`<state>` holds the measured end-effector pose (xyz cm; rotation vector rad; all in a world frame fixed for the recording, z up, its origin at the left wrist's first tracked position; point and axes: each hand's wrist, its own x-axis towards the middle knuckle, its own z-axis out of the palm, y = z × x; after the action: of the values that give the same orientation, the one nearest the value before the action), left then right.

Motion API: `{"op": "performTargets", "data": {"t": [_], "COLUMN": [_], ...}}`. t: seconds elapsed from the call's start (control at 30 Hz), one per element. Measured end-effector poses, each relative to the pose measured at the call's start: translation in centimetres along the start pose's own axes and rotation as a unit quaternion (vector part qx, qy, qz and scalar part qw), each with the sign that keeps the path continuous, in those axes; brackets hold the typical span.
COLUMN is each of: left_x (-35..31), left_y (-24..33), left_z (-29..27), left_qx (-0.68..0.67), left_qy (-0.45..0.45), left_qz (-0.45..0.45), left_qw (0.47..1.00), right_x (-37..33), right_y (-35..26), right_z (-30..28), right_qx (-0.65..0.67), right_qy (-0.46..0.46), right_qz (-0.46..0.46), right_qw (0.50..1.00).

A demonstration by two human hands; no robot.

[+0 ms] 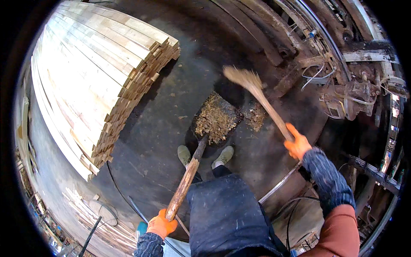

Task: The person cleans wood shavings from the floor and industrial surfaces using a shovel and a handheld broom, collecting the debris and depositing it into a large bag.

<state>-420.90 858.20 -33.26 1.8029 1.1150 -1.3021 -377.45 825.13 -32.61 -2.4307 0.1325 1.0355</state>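
My left hand [161, 224], in an orange glove, is closed round the wooden handle of a shovel [183, 187]. The shovel's dark blade lies on the floor beyond my shoes, loaded with a heap of wood chips and sawdust [216, 120]. Also gloved in orange, my right hand [298, 142] grips the lower end of a broom's [267, 105] wooden handle. Its straw head, slightly blurred, is raised to the right of the shovel blade. Just right of the blade, a small pile of debris [255, 116] lies on the floor.
A large stack of planks [94, 64] fills the left. Rusty machinery [346, 96] with loose wires and rails stands along the right. Thin wood strips [100, 220] lie at lower left, near a black hose [122, 188]. A metal bar [280, 182] crosses the floor near my right arm.
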Motion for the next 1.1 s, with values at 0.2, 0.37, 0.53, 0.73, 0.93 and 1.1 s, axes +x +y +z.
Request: {"op": "performTargets", "data": {"t": [0.2, 0.37, 0.53, 0.73, 0.93, 1.1], "left_x": [1.1, 2.0, 1.2, 1.5, 3.9, 5.8], "left_y": [0.1, 0.2, -0.4, -1.8, -2.1, -0.5], "left_z": [0.4, 0.6, -1.8, -4.8, -7.0, -7.9], "left_qx": [-0.013, 0.003, 0.016, 0.077, 0.145, 0.22], "left_qy": [0.008, 0.032, 0.04, 0.05, 0.081, 0.116], "left_qz": [-0.02, -0.038, -0.029, -0.018, 0.036, 0.072], "left_qw": [1.0, 0.999, 0.999, 0.996, 0.985, 0.966], "right_x": [16.1, 19.2, 16.1, 2.8, -3.9, 0.3], "right_y": [-16.1, -16.6, 0.4, 13.4, 19.0, 20.3], "right_z": [8.9, 11.7, 6.1, -0.5, 1.7, 6.0], "right_qx": [-0.03, -0.198, -0.352, -0.421, -0.063, 0.31], "right_qy": [0.01, 0.007, 0.073, 0.038, 0.044, 0.069], "right_qz": [-0.193, -0.175, -0.206, 0.003, 0.105, 0.14], "right_qw": [0.981, 0.965, 0.91, 0.906, 0.991, 0.938]}}
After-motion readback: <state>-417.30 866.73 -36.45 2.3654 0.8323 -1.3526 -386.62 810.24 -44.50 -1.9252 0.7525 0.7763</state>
